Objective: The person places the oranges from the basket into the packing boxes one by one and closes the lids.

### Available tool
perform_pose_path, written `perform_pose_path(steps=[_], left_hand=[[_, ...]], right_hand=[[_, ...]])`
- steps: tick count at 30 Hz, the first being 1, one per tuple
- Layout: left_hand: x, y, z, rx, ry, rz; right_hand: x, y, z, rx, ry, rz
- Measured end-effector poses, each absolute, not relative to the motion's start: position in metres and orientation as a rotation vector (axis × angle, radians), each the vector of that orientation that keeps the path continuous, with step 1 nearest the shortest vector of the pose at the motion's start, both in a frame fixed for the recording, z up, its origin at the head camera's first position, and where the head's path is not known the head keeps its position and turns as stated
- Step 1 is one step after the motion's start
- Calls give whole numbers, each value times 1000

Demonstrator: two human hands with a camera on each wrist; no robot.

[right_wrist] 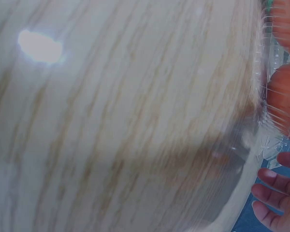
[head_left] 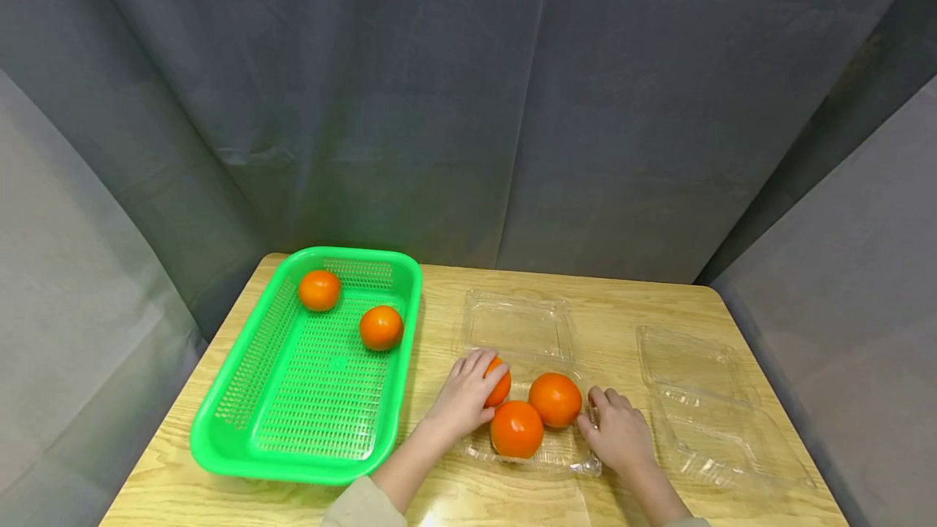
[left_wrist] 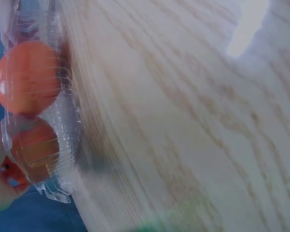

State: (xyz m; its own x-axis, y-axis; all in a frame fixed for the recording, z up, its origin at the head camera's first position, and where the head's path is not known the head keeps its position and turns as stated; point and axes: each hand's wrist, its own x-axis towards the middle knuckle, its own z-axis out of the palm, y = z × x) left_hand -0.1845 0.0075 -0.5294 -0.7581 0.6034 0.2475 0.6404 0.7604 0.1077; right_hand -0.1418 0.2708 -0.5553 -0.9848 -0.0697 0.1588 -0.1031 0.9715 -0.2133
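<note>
Left hand (head_left: 463, 394) curls round the third orange (head_left: 501, 381) in the clear clamshell (head_left: 556, 450) (lid open) — right hand (head_left: 618, 429), fingers relaxed, steadies its edge — release calls for a gentle letting-go.

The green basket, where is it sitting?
In the head view the green basket sits on the table's left side, beside the left hand, with two oranges inside.

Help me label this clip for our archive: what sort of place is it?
Probably a staged recording booth rather than a kitchen or shop: grey curtains close in a small wooden table, which carries just a green basket, oranges and clear plastic boxes.
</note>
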Motion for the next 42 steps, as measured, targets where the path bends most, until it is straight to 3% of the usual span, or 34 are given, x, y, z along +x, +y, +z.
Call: perform_pose_path(steps=[28,42], left_hand=[[-186,10,-542,-1028,-2774,-210],[-188,9,-521,-1068,-2917,-336]], right_hand=[[-142,272,-557,148,-2964,344],[-142,272,-556,136,-2984,353]])
